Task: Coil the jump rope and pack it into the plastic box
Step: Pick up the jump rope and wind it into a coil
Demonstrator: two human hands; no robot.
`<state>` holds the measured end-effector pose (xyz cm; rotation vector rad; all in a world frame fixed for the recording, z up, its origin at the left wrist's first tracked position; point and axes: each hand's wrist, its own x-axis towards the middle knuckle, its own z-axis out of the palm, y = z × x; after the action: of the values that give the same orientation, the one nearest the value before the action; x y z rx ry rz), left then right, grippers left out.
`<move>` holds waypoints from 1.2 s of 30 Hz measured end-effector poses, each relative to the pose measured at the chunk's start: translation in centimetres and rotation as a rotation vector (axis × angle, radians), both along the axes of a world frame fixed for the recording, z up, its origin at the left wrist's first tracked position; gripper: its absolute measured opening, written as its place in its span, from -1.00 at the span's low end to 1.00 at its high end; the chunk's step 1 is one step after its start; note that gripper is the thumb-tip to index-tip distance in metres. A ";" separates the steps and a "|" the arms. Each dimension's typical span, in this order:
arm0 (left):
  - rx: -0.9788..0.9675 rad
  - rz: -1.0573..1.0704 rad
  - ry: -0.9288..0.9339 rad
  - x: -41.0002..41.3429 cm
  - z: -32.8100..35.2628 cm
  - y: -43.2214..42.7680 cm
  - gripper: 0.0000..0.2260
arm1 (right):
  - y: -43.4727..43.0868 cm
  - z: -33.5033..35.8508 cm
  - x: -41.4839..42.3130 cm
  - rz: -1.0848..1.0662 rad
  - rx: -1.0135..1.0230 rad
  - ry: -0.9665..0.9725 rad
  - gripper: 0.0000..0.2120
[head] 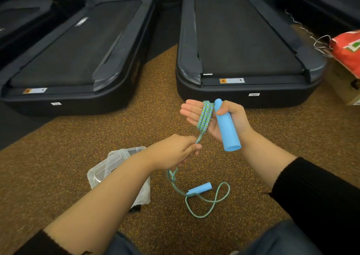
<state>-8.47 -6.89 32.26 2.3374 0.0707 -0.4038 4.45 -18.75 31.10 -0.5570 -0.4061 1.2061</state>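
Down on the speckled floor (58,167) lie the second blue handle (199,190) and the clear plastic box (118,158), then the left hand (176,151) pinches the jump rope (204,116), which loops around the right hand (218,118) gripping a blue handle (227,130), before two treadmills (245,40).

Single head-worn view, wide-angle, looking forward and steeply down from above the person's own forearms. The left hand (176,150) and right hand (218,118) sit close, near frame centre; the speckled floor (272,141) fills the lower half. Two treadmills (241,38) lie farther ahead, their edges bowed by the lens. Knees border the bottom edge.
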 end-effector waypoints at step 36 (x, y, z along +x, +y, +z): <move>-0.307 0.189 -0.177 -0.3 1.0 5.0 -0.87 | 0.3 -1.0 -2.4 0.462 -0.285 -0.171 -0.45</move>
<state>-8.76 -1.87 33.25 2.0317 0.1332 -0.1035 2.09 -18.45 30.07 -0.8456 -0.5294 1.6817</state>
